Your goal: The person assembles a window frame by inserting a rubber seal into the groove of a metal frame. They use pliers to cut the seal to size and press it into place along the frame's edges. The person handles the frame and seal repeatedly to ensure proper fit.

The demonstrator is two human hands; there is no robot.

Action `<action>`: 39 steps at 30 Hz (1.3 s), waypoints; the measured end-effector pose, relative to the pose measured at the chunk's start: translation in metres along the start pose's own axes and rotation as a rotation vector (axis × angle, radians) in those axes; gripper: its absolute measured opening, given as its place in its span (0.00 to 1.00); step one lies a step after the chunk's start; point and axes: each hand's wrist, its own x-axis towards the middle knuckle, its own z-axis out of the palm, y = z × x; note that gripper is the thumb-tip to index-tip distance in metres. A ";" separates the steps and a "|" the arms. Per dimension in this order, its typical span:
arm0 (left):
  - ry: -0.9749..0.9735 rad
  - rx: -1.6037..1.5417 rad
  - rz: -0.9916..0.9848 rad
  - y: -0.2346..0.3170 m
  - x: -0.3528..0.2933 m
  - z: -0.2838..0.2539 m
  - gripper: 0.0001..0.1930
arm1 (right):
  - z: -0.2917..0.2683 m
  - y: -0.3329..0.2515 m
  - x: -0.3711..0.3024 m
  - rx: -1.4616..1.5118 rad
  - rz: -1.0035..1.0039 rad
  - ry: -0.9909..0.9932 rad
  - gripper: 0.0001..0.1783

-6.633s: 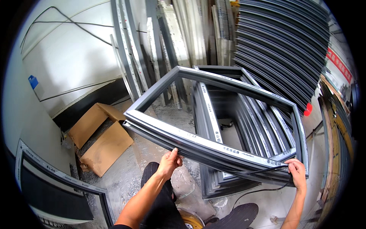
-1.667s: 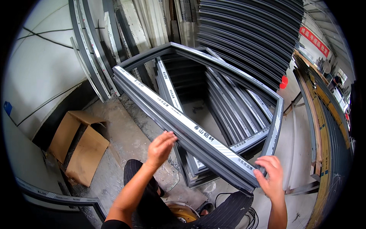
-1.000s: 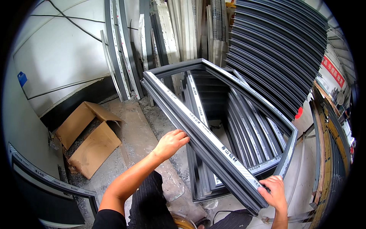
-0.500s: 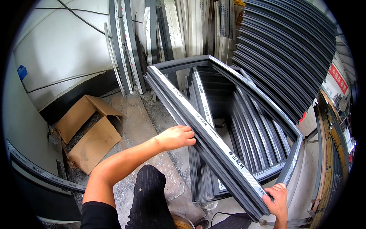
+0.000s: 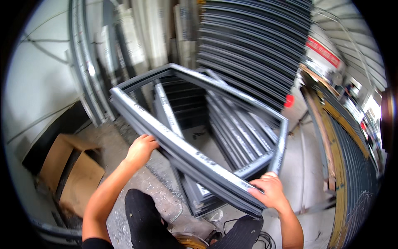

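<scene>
My right fingers are wrapped over the near right corner of a grey frame, thumb on the top face, so yeah, that hand has a proper grip. My left fingers are bent against the outer edge of the near long side, closer to its far left end. That hand is touching it for sure, but I can't tell if it's actually clamped on or just pressing.

The frame lies at an angle over a stack of similar frames, right in front of me. You can see their silvery edges through its opening. Can't tell if it's touching the one below.

Under my arms are my knees in dark trousers, with a yellow round thing between my legs, mostly cut off, and a black cable looped on the floor near my right leg. Floor's speckled with little bits.

Over to the left there's an open cardboard box, and long upright strips lean at the wall. Behind the frame is a big dark ribbed pile with something red at its lower right. Further right, long profiles, and a red banner beyond.
</scene>
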 end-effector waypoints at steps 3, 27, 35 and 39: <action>0.428 -0.099 -0.177 0.083 0.015 -0.006 0.10 | 0.002 0.006 -0.004 -0.008 0.005 0.046 0.14; 0.650 -0.868 -0.890 0.053 0.023 0.069 0.30 | 0.087 -0.171 0.059 -0.026 0.119 0.252 0.19; 0.360 -1.287 -1.152 0.153 -0.086 0.038 0.20 | 0.077 -0.155 0.066 0.093 0.133 0.172 0.22; 0.279 -1.168 -1.006 0.170 -0.094 0.034 0.14 | 0.083 -0.155 0.075 0.093 0.130 0.143 0.23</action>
